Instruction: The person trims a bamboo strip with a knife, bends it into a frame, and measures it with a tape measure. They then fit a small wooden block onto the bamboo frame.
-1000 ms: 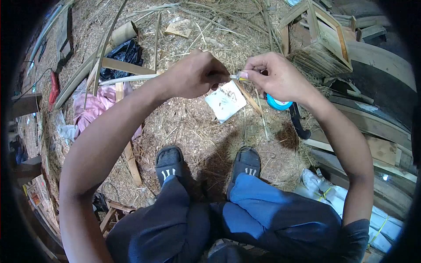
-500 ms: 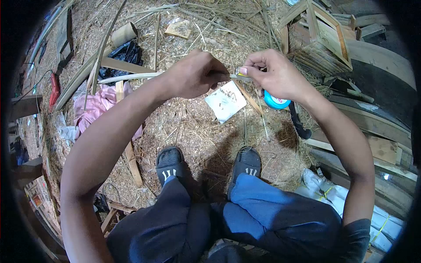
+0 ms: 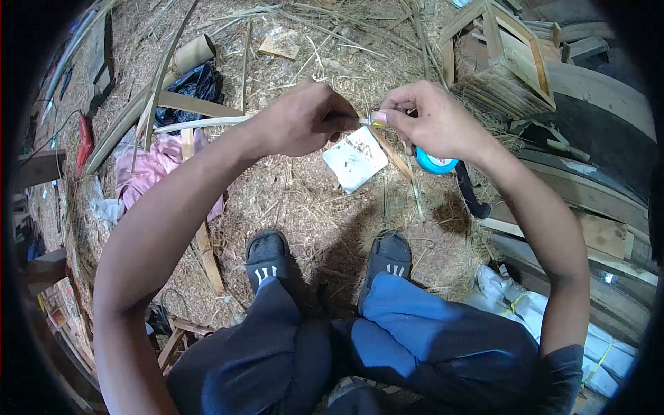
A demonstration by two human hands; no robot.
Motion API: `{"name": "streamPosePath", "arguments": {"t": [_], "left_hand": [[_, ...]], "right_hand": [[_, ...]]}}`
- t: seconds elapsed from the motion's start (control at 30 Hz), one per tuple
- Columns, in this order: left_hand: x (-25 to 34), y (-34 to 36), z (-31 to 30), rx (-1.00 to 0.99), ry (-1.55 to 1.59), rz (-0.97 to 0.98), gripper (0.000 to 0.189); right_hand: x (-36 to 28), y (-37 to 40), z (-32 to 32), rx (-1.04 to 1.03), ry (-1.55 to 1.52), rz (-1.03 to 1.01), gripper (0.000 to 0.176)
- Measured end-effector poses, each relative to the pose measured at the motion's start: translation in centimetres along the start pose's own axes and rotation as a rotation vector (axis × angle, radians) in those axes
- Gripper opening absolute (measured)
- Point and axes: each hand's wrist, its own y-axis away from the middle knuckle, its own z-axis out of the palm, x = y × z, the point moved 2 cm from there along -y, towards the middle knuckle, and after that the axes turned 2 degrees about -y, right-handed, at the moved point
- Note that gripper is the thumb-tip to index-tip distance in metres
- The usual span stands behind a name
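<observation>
My left hand is closed around a thin pale bamboo strip that runs out to the left over the straw. My right hand pinches the strip's near end between thumb and forefinger, right beside my left hand. A blue tape roll hangs under my right palm, held by the lower fingers. Both hands are raised above a white paper sheet lying on the ground. My two black sandals are planted below.
Straw and bamboo slats cover the ground. A pink cloth and a black bag lie at left, a red tool farther left. A wooden frame stands at upper right, a dark handle under the tape, white sacks at lower right.
My hands have shifted only slightly, the right hand's pinch moving a little along the strip's end. Everything else stays as it was.
</observation>
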Motion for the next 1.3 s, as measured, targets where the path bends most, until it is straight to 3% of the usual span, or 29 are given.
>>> {"name": "streamPosePath", "arguments": {"t": [0.23,0.4,0.67,0.97,1.07,1.13,1.3], "left_hand": [[0.1,-0.1,0.0,0.048,-0.054,0.049,0.016],[-0.5,0.4,0.2,0.111,0.005,0.124,0.019],[-0.3,0.2,0.1,0.007,-0.011,0.038,0.018],[0.3,0.0,-0.1,0.049,-0.062,0.051,0.017],[-0.2,-0.1,0.3,0.038,-0.075,0.075,0.017],[-0.1,0.0,0.0,0.049,-0.063,0.096,0.018],[0.5,0.1,-0.3,-0.013,-0.015,-0.091,0.022]], "right_hand": [[0.3,0.0,0.2,0.053,-0.1,0.115,0.024],[0.4,0.1,-0.3,0.028,-0.115,0.026,0.023],[-0.2,0.4,0.1,-0.055,-0.117,0.048,0.026],[-0.4,0.2,0.0,0.093,0.137,-0.034,0.02],[0.0,0.3,0.0,0.147,0.023,0.031,0.022],[0.3,0.4,-0.2,0.075,-0.117,0.073,0.021],[-0.5,1.0,-0.8,0.081,-0.117,0.069,0.021]]}}
